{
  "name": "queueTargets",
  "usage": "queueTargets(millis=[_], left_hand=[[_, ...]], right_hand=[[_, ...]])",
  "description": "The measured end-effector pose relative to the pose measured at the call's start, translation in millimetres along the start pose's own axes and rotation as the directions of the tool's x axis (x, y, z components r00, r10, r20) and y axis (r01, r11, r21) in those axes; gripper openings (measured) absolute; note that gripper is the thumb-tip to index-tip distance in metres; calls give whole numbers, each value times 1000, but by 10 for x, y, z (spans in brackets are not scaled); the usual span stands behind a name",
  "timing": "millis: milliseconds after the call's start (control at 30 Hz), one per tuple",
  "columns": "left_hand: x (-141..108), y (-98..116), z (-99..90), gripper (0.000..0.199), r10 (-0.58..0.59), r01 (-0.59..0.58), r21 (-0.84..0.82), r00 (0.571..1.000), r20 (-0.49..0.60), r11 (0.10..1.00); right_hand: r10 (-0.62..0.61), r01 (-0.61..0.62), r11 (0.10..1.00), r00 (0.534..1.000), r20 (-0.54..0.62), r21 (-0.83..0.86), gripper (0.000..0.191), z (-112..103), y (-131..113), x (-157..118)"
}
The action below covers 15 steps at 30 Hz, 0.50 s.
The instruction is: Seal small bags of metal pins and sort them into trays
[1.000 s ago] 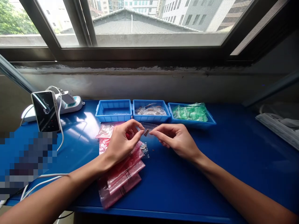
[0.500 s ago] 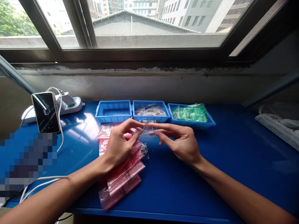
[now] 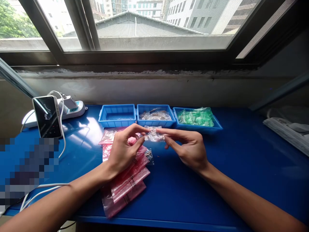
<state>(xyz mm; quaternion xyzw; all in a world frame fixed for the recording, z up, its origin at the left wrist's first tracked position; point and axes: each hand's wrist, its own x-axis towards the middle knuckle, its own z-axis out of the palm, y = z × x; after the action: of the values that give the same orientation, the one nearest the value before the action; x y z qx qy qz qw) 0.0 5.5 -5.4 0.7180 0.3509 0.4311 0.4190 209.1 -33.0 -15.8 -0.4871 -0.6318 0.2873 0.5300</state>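
Observation:
Between my two hands is a small clear plastic bag (image 3: 154, 133) with small metal pieces inside, too blurred to name. My left hand (image 3: 126, 145) pinches its left edge between thumb and forefinger. The right edge is pinched the same way by my right hand (image 3: 189, 145). Under my left hand and wrist lie several overlapping pink plastic bags (image 3: 129, 183), partly hidden by that arm. Another small clear bag of metal pieces (image 3: 149, 156) lies at their right side, on the blue table (image 3: 193, 199).
Along the back stand three blue bins: a left bin (image 3: 117, 123), a middle bin (image 3: 155, 123) with clear bags of metal pieces, and a right bin (image 3: 200, 129) with green bags (image 3: 196, 116). At left, a phone (image 3: 47, 116) leans near a power strip (image 3: 74, 109) with white cables.
The small clear bag now looks spread wider and brighter between my fingers, with its contents shifted. My right hand has moved slightly to the right; my left hand stays in place.

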Motion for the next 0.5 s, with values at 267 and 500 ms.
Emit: queueTargets(millis=[267, 500], left_hand=[[13, 58, 13, 30, -113, 110, 63, 992, 50, 992], [13, 37, 23, 31, -165, 165, 13, 985, 58, 986]], right_hand=[[98, -97, 995, 990, 100, -15, 28, 17, -56, 12], [162, -166, 986, 977, 137, 20, 30, 15, -46, 8]])
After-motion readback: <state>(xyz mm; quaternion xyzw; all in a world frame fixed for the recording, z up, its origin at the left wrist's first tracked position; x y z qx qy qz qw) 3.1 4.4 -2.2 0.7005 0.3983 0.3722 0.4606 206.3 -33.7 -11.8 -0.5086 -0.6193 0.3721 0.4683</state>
